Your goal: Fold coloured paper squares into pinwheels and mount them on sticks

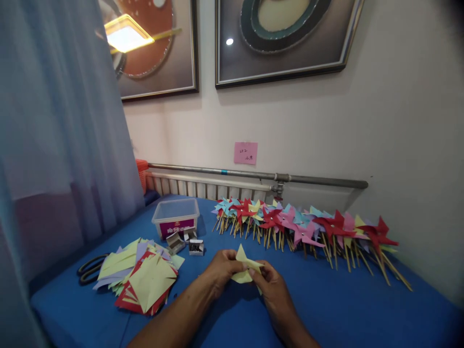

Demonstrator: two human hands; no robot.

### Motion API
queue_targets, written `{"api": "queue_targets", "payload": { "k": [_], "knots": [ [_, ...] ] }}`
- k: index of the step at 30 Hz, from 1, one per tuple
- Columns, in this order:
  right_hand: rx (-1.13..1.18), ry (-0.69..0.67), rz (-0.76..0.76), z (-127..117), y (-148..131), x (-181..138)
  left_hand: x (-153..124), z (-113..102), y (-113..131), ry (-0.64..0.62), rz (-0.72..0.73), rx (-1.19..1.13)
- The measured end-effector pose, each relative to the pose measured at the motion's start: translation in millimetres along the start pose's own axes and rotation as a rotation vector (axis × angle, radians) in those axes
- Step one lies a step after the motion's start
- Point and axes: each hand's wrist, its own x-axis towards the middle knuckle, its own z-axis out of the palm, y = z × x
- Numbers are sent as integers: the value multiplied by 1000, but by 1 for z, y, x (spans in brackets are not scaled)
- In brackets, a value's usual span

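Between my two hands is a pale yellow paper pinwheel (240,255), its blades folded in toward the middle. My left hand (225,270) pinches it from the left, thumb on the centre. On the other side my right hand (270,282) grips it too, its thumb close to the left one. Whether a pin sits at the centre is hidden by the thumbs. To the left lies a pile of cut paper sheets (154,280) in yellow, red and lilac. Small open boxes (196,247) stand beyond my left hand, one with dark small pieces inside.
Finished pinwheels (271,218) on sticks lie in a long row at the back right. A clear plastic tub (176,215) stands behind the boxes. Black-handled scissors (89,270) rest partly under the paper. A blue curtain (65,121) hangs left; a metal pipe (326,181) runs along the wall.
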Motion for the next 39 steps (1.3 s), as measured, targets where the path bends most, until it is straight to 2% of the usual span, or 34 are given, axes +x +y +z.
{"api": "queue_targets", "payload": {
  "k": [4, 9, 24, 30, 39],
  "knots": [
    [-39, -8, 32, 1, -2, 1, 1, -3, 1, 23, -7, 20],
    [-78, 14, 4, 0, 2, 2, 0, -6, 4, -102, -48, 45],
    [-101, -28, 59, 1, -4, -4, 3, -6, -3, -100, 60, 197],
    [-98, -29, 52, 0, -1, -8, 0, -6, 0, -136, 33, 181],
    [-66, -51, 49, 1, 0, -8, -3, -2, 3, -71, 6, 166]
  ]
}}
